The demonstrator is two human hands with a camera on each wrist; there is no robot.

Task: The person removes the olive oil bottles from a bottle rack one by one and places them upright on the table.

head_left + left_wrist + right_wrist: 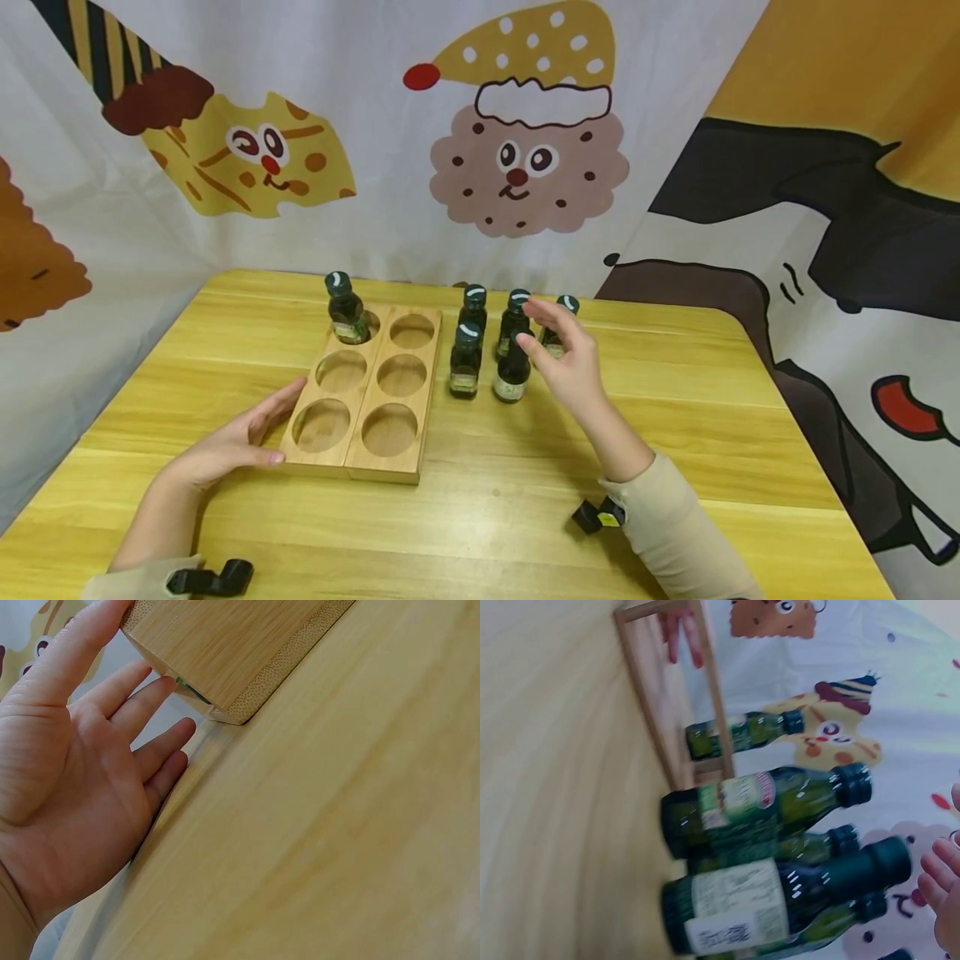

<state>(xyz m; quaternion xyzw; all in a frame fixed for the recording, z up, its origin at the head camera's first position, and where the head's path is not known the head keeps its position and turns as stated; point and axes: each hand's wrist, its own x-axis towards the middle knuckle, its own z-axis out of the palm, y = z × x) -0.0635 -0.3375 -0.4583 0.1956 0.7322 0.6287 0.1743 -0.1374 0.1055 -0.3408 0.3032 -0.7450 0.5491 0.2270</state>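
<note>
A wooden rack (356, 392) with two rows of round holes lies on the table. My left hand (232, 437) touches its near left corner, thumb at the front edge and fingers straight along the side. In the left wrist view this hand (82, 765) is spread against the wood. One dark green bottle (348, 321) stands in the far left hole. Right of the rack stand several similar bottles. My right hand (566, 358) hovers beside the front right bottle (512, 379), thumb and fingers apart. In the right wrist view its fingers (945, 874) show a gap from that bottle's cap (889, 866).
Other bottles stand close around it: one at front left (465, 367), one behind that (473, 308), one at back middle (513, 321) and one at back right (553, 342). A cartoon-printed curtain (382, 242) hangs behind the yellow wooden table (495, 533).
</note>
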